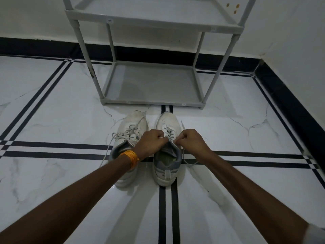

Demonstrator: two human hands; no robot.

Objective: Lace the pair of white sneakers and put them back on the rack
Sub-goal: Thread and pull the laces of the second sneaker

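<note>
2 white sneakers on marble floor (52, 120), toes to 12 o'clock, just short of grey rack (153, 101), L hand (151, 142) and R hand (190, 142) both pinched on laces (169, 133) of R sneaker (167, 155), L sneaker (131, 127) just beside at 9 o'clock, its lace ends loose, orange bangles (131, 158) on L wrist

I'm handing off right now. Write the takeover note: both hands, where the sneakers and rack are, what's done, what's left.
Left hand: pinching the lace at the top eyelets of the right sneaker.
Right hand: pinching the lace on that sneaker's other side.
Both sneakers stand side by side on the floor, toes toward the rack.
Left sneaker: laced through the eyelets, ends trailing loose on the floor.
Left: finish and tie both, then set the pair on the rack.
</note>
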